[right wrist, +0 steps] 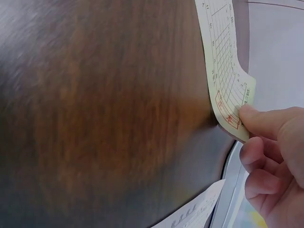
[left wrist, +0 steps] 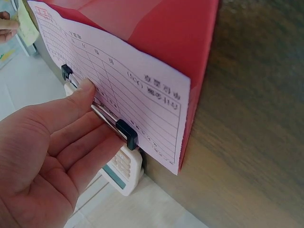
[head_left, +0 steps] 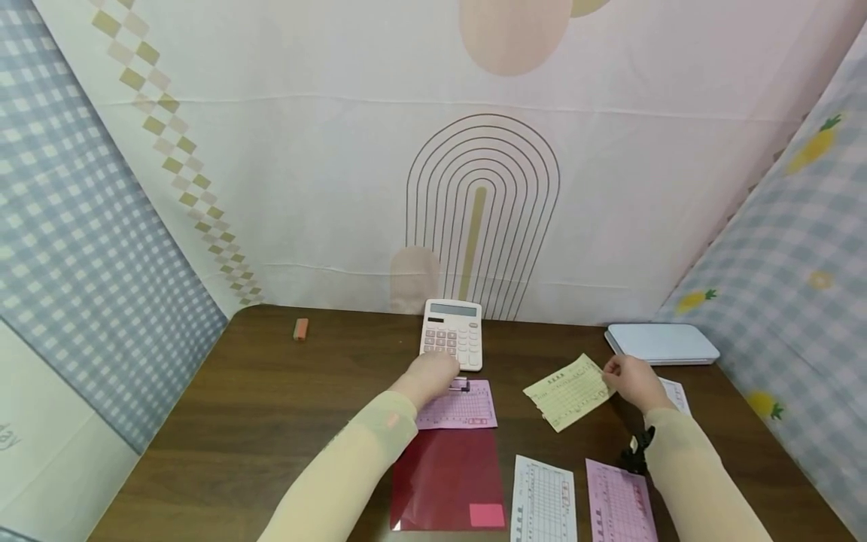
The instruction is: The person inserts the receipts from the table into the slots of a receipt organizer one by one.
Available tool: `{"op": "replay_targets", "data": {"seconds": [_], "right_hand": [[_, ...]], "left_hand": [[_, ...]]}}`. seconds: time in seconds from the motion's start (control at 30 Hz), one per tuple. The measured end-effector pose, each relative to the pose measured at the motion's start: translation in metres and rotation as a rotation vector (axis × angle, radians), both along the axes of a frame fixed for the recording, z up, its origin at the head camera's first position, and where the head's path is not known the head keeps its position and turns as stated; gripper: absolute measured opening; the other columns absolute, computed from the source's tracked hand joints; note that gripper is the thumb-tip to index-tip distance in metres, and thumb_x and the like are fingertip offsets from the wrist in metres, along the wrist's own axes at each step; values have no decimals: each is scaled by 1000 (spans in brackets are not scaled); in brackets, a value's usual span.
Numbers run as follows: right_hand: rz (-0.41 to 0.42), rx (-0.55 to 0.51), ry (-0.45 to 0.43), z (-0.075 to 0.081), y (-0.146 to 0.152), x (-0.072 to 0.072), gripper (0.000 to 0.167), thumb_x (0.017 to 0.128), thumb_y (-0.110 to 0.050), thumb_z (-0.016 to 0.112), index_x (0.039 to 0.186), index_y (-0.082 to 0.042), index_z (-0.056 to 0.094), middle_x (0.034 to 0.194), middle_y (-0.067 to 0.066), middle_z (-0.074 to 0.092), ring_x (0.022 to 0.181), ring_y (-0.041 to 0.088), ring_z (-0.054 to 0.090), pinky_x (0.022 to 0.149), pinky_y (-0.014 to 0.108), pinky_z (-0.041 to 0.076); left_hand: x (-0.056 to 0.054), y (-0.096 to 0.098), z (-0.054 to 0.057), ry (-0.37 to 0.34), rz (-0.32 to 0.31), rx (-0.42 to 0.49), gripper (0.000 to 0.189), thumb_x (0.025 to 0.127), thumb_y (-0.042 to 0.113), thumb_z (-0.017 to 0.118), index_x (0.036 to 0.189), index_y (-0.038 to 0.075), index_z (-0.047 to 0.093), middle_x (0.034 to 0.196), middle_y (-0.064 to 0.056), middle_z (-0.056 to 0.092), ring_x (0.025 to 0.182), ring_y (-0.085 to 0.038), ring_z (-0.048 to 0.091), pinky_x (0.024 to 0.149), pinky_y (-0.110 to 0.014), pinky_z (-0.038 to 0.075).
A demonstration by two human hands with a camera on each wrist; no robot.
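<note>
At the middle of the desk, my left hand point(head_left: 430, 375) grips the top of a red clipboard point(head_left: 443, 474). In the left wrist view its thumb lies on the metal clip point(left wrist: 104, 113), which has black ends, and the other fingers are behind it. A pink printed form point(left wrist: 126, 85) lies on the clipboard's upper part, under the clip. My right hand point(head_left: 635, 380) pinches a pale yellow form point(head_left: 571, 393) by its right end, between thumb and fingers. That end bends upward in the right wrist view, showing a red stamp mark point(right wrist: 228, 114).
Beyond the clipboard lies a white calculator point(head_left: 472, 342). A white flat case point(head_left: 662, 342) is at the back right, with a partly hidden white form point(head_left: 675, 394) before it. Nearer lie a white form point(head_left: 543, 500) and another pink form point(head_left: 619, 500). An orange eraser-like block point(head_left: 301, 329) sits back left.
</note>
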State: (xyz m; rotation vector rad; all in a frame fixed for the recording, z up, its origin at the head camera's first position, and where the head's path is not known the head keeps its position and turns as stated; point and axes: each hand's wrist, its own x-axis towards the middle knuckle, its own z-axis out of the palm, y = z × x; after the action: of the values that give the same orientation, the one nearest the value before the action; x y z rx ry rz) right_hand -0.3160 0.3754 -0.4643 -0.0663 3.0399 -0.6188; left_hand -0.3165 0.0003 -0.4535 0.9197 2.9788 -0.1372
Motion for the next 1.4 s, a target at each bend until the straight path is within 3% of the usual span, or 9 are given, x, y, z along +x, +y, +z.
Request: {"op": "replay_targets", "data": {"seconds": [0.2,0.43,0.67,0.77,1.07,1.23,1.4], "right_hand": [[-11,-21,11,-1,2,4,12,87,-9,61,88,3,60,77,11,60,68,21,53,58,32,42],[-2,-51,-34,-1,-1,3,34,85,-9,63,110,14,59,84,17,63,73,23,57,61,37,47],[-34,-82,-50,0,-5,7,11,82,-6,59,81,3,63,70,7,60,59,17,52,53,30,43],[-45,-115,-65,1,-8,9,10,82,-7,56,80,3,60,68,5,57,54,15,52,50,29,44],[-53,-185,-141,3,-6,13,24,84,-6,59,99,13,63,71,5,59,55,13,51,51,29,44],[-93,-259,-224,-1,-2,14,37,85,-9,59,111,17,56,65,2,55,51,12,47,49,27,42],[-105,-252,-234,1,-4,15,45,85,-10,64,117,19,51,75,7,59,53,12,49,51,27,45]], "left_hand": [[-2,-1,-1,-8,-4,-7,5,82,12,69,78,14,67,86,-1,68,82,-17,64,75,-32,53],[0,0,1,-5,-8,-1,5,83,12,69,79,14,67,87,-1,68,82,-17,64,76,-31,53],[0,0,1,-2,-13,-1,6,82,12,69,78,14,66,85,0,68,81,-17,64,76,-31,52],[1,0,1,0,-10,-7,5,83,12,69,79,14,66,86,-1,68,82,-17,64,76,-32,53],[2,1,1,2,-2,-3,4,83,12,69,80,13,67,87,-2,69,83,-17,65,77,-32,53],[3,0,2,-8,6,6,5,83,10,68,80,13,67,87,-2,69,82,-18,64,76,-32,53],[5,0,2,-11,14,12,5,84,9,67,80,13,67,87,-3,69,82,-18,65,76,-32,53]]}}
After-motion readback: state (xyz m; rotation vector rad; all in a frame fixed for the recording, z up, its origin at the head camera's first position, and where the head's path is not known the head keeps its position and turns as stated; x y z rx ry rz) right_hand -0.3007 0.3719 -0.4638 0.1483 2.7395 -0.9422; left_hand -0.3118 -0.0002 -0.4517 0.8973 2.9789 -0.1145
